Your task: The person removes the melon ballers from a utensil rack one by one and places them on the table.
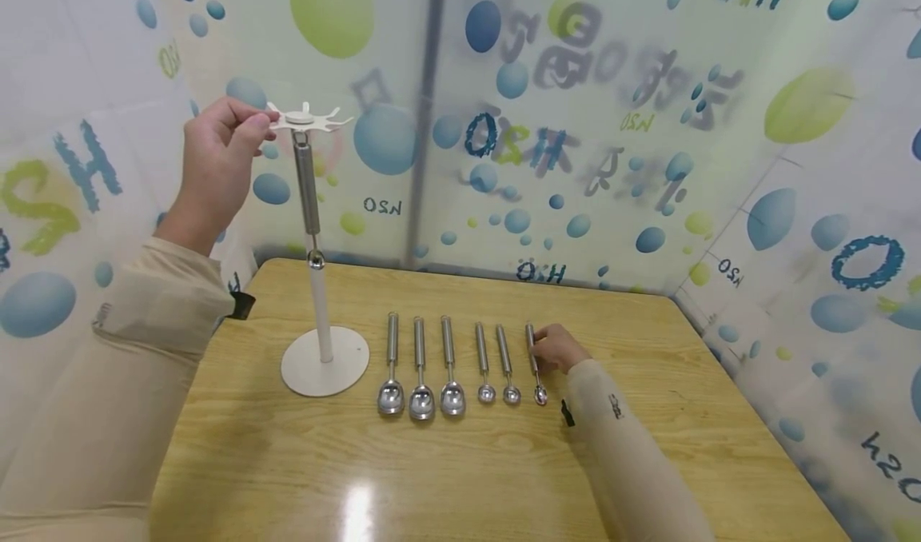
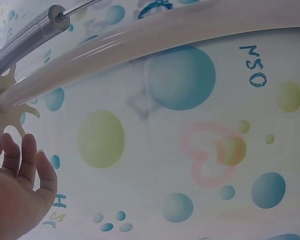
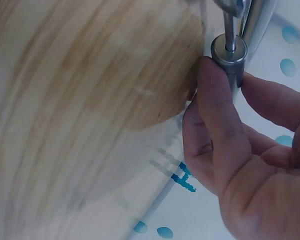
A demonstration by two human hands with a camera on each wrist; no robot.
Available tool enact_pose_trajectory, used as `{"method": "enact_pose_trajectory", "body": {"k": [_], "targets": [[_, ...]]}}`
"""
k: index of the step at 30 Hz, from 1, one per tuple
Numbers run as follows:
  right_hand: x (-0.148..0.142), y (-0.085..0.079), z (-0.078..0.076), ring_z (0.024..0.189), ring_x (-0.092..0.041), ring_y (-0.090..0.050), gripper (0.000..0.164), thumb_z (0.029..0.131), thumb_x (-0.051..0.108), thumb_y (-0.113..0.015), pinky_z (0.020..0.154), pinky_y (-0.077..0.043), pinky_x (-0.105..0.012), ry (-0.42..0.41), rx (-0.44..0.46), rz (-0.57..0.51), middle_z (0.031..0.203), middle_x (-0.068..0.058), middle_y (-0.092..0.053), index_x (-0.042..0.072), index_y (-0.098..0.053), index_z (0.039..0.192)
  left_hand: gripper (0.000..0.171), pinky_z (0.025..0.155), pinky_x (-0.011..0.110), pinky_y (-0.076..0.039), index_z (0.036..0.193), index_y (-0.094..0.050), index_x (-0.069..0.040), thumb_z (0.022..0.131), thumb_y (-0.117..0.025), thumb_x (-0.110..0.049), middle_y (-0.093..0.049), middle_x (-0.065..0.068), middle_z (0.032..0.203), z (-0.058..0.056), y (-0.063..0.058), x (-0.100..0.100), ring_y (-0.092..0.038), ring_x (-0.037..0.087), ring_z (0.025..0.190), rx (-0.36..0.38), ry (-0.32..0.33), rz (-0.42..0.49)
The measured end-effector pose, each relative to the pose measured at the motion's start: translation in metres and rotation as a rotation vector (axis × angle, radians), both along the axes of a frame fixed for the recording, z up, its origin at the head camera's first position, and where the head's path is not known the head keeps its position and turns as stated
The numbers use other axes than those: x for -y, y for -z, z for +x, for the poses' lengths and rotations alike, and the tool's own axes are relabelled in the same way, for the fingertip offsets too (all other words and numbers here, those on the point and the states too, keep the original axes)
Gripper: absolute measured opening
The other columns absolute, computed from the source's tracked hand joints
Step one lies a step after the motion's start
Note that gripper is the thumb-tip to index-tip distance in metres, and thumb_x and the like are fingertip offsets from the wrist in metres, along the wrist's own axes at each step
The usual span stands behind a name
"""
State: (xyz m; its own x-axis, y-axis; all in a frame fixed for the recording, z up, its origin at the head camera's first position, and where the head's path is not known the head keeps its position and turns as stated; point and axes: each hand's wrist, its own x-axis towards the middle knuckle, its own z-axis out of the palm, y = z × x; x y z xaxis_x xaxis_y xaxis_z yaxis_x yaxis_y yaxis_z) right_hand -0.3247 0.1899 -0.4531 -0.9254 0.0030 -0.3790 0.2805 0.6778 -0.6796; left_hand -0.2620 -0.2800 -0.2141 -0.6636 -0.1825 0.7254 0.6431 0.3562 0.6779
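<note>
My left hand (image 1: pixel 219 146) pinches an arm of the white hook plate (image 1: pixel 298 118) on top of a white stand (image 1: pixel 321 310). In the left wrist view that hand (image 2: pixel 20 185) shows curved fingers against the plate's edge. A metal scoop (image 1: pixel 306 186) hangs from a hook, handle up, in front of the pole. My right hand (image 1: pixel 560 348) grips the handle of the rightmost small melon baller (image 1: pixel 540 394) at the table. In the right wrist view thumb and fingers pinch the metal handle (image 3: pixel 230 55) from both sides.
Left of the right hand, two small melon ballers (image 1: pixel 486 392) (image 1: pixel 512 394) and three larger scoops (image 1: pixel 391 396) lie in a row, bowls toward me. The stand's round base (image 1: pixel 295 366) rests on the wooden table (image 1: pixel 460 478). Patterned curtains (image 1: pixel 612 166) rise behind.
</note>
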Motion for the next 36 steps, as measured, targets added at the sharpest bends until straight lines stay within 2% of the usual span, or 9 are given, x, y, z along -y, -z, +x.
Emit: {"method": "enact_pose_trajectory", "body": {"k": [11, 20, 23, 25, 27, 29, 31, 34, 36], "targets": [[0.007, -0.002, 0.004, 0.078, -0.021, -0.066, 0.03, 0.096, -0.003, -0.061, 0.067, -0.058, -0.031, -0.05, -0.042, 0.11, 0.106, -0.021, -0.067, -0.013, -0.062, 0.124, 0.017, 0.082, 0.024, -0.04, 0.091, -0.062, -0.016, 0.102, -0.05, -0.019, -0.064, -0.01, 0.104, 0.004, -0.002, -0.002, -0.057, 0.01, 0.093, 0.0, 0.013, 0.011], [0.005, -0.003, 0.004, 0.081, -0.024, -0.067, 0.028, 0.096, 0.0, -0.063, 0.072, -0.058, -0.034, -0.063, -0.043, 0.156, 0.104, -0.021, -0.067, -0.014, -0.064, 0.121, 0.016, 0.082, 0.024, -0.039, 0.091, -0.06, -0.018, 0.103, -0.05, -0.02, -0.064, -0.011, 0.105, 0.003, -0.001, -0.001, -0.056, 0.01, 0.094, 0.008, 0.011, 0.007], [0.004, -0.006, 0.005, 0.085, -0.025, -0.064, 0.031, 0.097, 0.004, -0.064, 0.078, -0.056, -0.036, -0.087, -0.08, 0.22, 0.116, -0.026, -0.065, -0.014, -0.062, 0.123, 0.016, 0.083, 0.025, -0.039, 0.092, -0.061, -0.017, 0.103, -0.05, -0.02, -0.064, -0.011, 0.105, 0.002, -0.002, -0.001, -0.056, 0.01, 0.095, 0.011, 0.01, 0.006], [0.005, -0.01, 0.007, 0.085, -0.024, -0.062, 0.033, 0.099, 0.007, -0.063, 0.078, -0.056, -0.037, -0.105, -0.107, 0.253, 0.122, -0.029, -0.062, -0.015, -0.06, 0.123, 0.016, 0.083, 0.025, -0.039, 0.092, -0.061, -0.016, 0.103, -0.05, -0.021, -0.064, -0.01, 0.104, 0.002, -0.002, -0.001, -0.056, 0.01, 0.095, 0.012, 0.01, 0.005], [0.009, -0.014, 0.009, 0.08, -0.024, -0.06, 0.034, 0.1, 0.008, -0.061, 0.075, -0.054, -0.038, -0.135, -0.156, 0.28, 0.119, -0.031, -0.062, -0.017, -0.058, 0.122, 0.016, 0.082, 0.026, -0.039, 0.093, -0.061, -0.016, 0.103, -0.05, -0.021, -0.063, -0.01, 0.104, 0.002, -0.003, -0.001, -0.056, 0.01, 0.095, 0.014, 0.01, 0.001], [0.015, -0.021, 0.011, 0.083, -0.026, -0.062, 0.035, 0.101, 0.01, -0.06, 0.076, -0.055, -0.04, -0.16, -0.207, 0.29, 0.12, -0.031, -0.062, -0.016, -0.057, 0.125, 0.016, 0.082, 0.026, -0.04, 0.093, -0.061, -0.017, 0.103, -0.05, -0.021, -0.063, -0.01, 0.104, 0.001, -0.002, -0.001, -0.056, 0.01, 0.095, 0.015, 0.011, 0.001], [0.024, -0.031, 0.013, 0.091, -0.031, -0.066, 0.037, 0.102, 0.011, -0.059, 0.082, -0.055, -0.043, -0.183, -0.264, 0.293, 0.119, -0.031, -0.062, -0.015, -0.056, 0.128, 0.015, 0.082, 0.026, -0.04, 0.093, -0.06, -0.018, 0.103, -0.049, -0.021, -0.063, -0.01, 0.106, 0.001, -0.002, -0.001, -0.056, 0.01, 0.095, 0.016, 0.009, -0.001], [0.039, -0.05, 0.014, 0.113, -0.038, -0.064, 0.046, 0.103, 0.014, -0.059, 0.095, -0.053, -0.049, -0.228, -0.355, 0.283, 0.13, -0.028, -0.061, -0.011, -0.051, 0.14, 0.015, 0.082, 0.027, -0.041, 0.092, -0.059, -0.019, 0.103, -0.049, -0.022, -0.063, -0.009, 0.107, 0.001, -0.002, -0.001, -0.057, 0.011, 0.095, 0.019, 0.007, -0.003], [0.049, -0.064, 0.014, 0.12, -0.039, -0.061, 0.046, 0.104, 0.016, -0.058, 0.098, -0.051, -0.05, -0.264, -0.391, 0.228, 0.132, -0.026, -0.061, -0.008, -0.05, 0.142, 0.016, 0.082, 0.026, -0.042, 0.092, -0.059, -0.018, 0.103, -0.049, -0.022, -0.063, -0.009, 0.107, 0.001, -0.001, -0.001, -0.057, 0.011, 0.095, 0.027, 0.003, -0.001]]}}
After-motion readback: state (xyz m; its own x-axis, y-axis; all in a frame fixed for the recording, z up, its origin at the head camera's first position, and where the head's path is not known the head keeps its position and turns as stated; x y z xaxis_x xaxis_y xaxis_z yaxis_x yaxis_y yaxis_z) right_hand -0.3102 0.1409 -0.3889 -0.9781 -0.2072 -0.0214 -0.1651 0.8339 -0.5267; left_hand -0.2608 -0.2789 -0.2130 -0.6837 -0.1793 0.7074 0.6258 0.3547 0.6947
